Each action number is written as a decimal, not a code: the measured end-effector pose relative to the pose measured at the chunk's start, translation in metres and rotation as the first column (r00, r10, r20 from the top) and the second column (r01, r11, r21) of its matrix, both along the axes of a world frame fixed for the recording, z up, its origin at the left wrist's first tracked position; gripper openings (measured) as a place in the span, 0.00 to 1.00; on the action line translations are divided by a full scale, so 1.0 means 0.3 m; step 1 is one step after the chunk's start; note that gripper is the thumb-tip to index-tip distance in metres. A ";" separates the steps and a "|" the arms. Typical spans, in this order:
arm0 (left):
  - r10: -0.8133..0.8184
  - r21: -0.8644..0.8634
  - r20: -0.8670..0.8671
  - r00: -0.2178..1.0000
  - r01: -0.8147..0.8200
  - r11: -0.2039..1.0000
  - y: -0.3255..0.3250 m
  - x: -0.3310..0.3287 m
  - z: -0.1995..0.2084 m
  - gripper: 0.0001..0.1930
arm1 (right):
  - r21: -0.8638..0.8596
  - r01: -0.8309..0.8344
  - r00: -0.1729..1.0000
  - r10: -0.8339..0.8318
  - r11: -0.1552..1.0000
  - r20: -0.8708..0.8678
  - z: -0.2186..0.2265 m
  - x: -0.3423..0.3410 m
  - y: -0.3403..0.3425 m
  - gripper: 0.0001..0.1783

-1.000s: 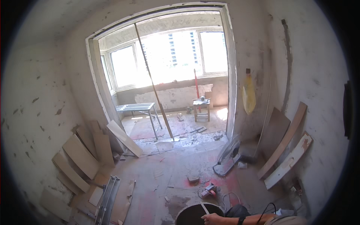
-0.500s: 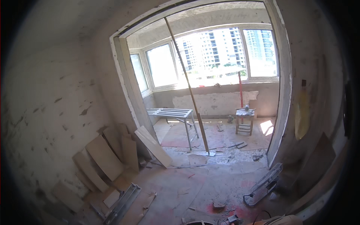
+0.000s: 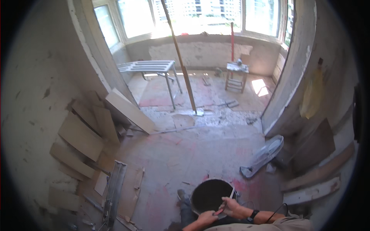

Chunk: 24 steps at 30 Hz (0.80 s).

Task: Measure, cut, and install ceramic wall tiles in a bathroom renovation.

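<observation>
A round bucket [image 3: 204, 189] with a dark inside stands in front of me at the lower middle. My left hand [image 3: 208, 218] is closed at its near edge on a small red-handled tool [image 3: 219, 211], its kind too small to tell. Close beside it, over the bucket's right near rim, my right hand [image 3: 230, 206] has its fingers closed around a thin pale strip-like piece [image 3: 232, 192], which points up and away. Whether the red and pale parts belong to one tool I cannot tell.
Boards [image 3: 81, 136] lean along the left wall, near a long metal piece [image 3: 114, 192]. A grey metal-framed object [image 3: 264, 156] lies at right. Beyond the opening stand a slatted metal bench [image 3: 148, 66], a slanting pole [image 3: 180, 61] and a wooden stool [image 3: 236, 73].
My view has tipped down, so the room sits higher in the picture. Both my hands and the whole bucket have come into sight at the lower middle.
</observation>
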<state>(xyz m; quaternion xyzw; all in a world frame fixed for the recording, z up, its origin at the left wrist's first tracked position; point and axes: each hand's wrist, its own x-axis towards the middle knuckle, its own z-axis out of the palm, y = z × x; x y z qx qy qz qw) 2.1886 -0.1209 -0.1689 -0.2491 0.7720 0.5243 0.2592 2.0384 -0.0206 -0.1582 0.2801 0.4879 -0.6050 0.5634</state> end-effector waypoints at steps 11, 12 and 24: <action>-0.113 0.080 0.049 0.992 0.109 0.991 -0.674 -0.105 0.221 0.25 | 0.003 0.198 0.980 -0.198 0.980 -0.021 0.197 -0.034 -0.637 0.14; -0.106 0.119 0.094 0.990 0.094 0.988 -0.702 -0.117 0.238 0.24 | 0.006 0.157 0.988 -0.157 0.988 -0.006 0.207 -0.050 -0.679 0.14; 0.609 0.342 0.201 0.767 -0.638 0.690 -0.911 -0.198 0.049 0.17 | -0.002 -0.454 0.885 0.451 0.891 -0.120 0.135 -0.275 -1.198 0.15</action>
